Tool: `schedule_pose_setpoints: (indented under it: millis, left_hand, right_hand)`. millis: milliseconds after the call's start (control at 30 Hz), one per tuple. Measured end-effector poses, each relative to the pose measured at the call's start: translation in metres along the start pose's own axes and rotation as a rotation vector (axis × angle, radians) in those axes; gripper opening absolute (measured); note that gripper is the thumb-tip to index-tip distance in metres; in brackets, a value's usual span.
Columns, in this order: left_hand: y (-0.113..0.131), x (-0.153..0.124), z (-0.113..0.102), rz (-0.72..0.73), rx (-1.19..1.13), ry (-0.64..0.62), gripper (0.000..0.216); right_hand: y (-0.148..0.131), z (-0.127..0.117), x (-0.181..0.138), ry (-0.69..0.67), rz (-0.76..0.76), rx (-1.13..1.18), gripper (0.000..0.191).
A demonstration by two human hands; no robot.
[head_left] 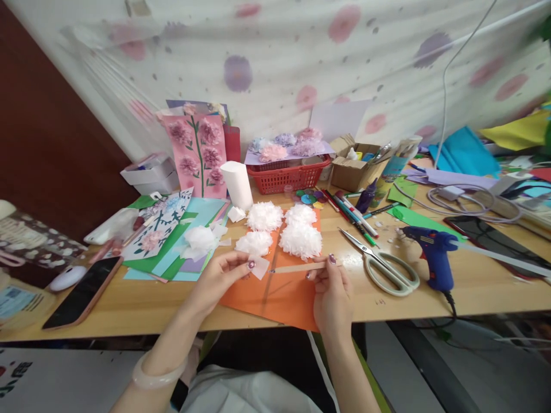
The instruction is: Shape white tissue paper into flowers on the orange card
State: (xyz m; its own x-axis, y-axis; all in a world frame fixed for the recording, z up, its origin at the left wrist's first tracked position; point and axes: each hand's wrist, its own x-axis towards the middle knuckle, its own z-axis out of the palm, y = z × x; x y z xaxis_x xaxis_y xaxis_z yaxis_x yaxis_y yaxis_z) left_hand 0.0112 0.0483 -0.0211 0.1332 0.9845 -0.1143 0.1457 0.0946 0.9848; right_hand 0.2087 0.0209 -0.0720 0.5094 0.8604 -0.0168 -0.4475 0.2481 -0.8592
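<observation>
Between the fingertips of my left hand (228,271) is a small piece of thin white paper (260,269). My right hand (334,292) grips a flat wooden stick (299,267), its tip pointing left at the paper's right edge. Both hands are over an orange sheet of card (284,301) with a dark line down it. Fluffy white paper flowers (300,240) sit in two pairs on the card's upper part. To the left, a loose heap of white paper pieces (200,241) lies on coloured sheets (161,267).
Scissors (383,267) and a blue glue gun (434,252) lie at my right, near markers (355,215). A red basket (288,179), a white paper roll (237,186) and a pink flower card (200,155) stand behind. A phone (84,292) lies at left.
</observation>
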Motion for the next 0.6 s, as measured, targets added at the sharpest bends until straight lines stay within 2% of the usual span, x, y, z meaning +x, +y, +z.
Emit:
schedule_pose_setpoints:
  millis: [167, 333, 600]
  left_hand:
    - [-0.003, 0.001, 0.002, -0.016, -0.137, -0.006, 0.028]
    - [-0.004, 0.0, 0.009, -0.005, -0.092, -0.018, 0.028]
    - [-0.004, -0.003, 0.013, 0.02, 0.004, -0.171, 0.017]
  right_hand:
    - [0.0, -0.001, 0.0, -0.002, -0.003, -0.051, 0.034]
    - [0.001, -0.002, 0.0, -0.061, 0.0, -0.049, 0.034]
    - [0.001, -0.002, 0.0, -0.08, 0.03, 0.003, 0.032]
